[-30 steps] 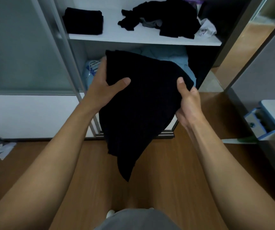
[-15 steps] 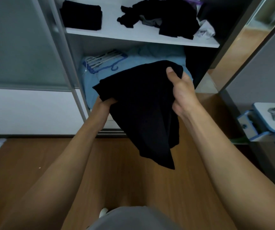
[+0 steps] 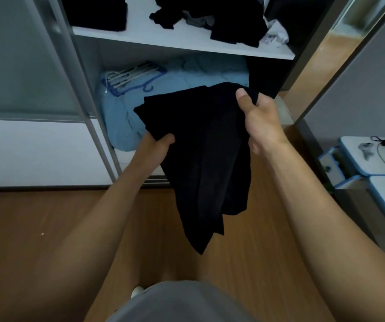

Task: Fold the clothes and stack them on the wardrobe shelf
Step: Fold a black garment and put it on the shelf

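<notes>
I hold a black garment (image 3: 200, 154) in front of the open wardrobe, and it hangs down toward the floor. My right hand (image 3: 260, 119) grips its upper right edge with the thumb on top. My left hand (image 3: 158, 145) is under its left edge, fingers hidden by the cloth. On the white wardrobe shelf (image 3: 182, 44) above lie a folded black stack (image 3: 96, 12) at the left and a loose heap of dark clothes (image 3: 224, 17) at the right.
Below the shelf lies a light blue bundle of bedding (image 3: 187, 82) with blue and white hangers (image 3: 131, 77) on it. A sliding door frame (image 3: 87, 96) stands at the left. A white and blue table (image 3: 372, 159) with cables is at the right. Wooden floor lies below.
The garment has been brought down from chest height and folded narrower. My left hand slid from the top edge to underneath the left side. The view tilted downward slightly.
</notes>
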The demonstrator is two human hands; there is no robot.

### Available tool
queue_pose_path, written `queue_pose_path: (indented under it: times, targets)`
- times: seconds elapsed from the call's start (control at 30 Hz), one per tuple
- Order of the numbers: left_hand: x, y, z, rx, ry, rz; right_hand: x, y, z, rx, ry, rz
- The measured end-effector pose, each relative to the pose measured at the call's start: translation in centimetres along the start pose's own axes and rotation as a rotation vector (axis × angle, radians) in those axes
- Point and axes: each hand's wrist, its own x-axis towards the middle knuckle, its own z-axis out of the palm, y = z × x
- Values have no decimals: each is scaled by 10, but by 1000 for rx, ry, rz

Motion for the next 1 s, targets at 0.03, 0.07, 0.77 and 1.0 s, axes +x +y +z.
queue_pose_path:
  times: [0.03,0.07,0.77,1.0]
  targets:
    - [3,2,-3,-6,-22,1,3,-4,-6,-112,-17,-4]
    - [6,5,-5,-7,-54,-4,8,-7,-12,-212,2,-10]
    - [9,42,-69,-300,149,-59,-22,73,36,591,-159,212]
    - [11,47,-91,-455,125,-45,-31,94,61,218,-491,315]
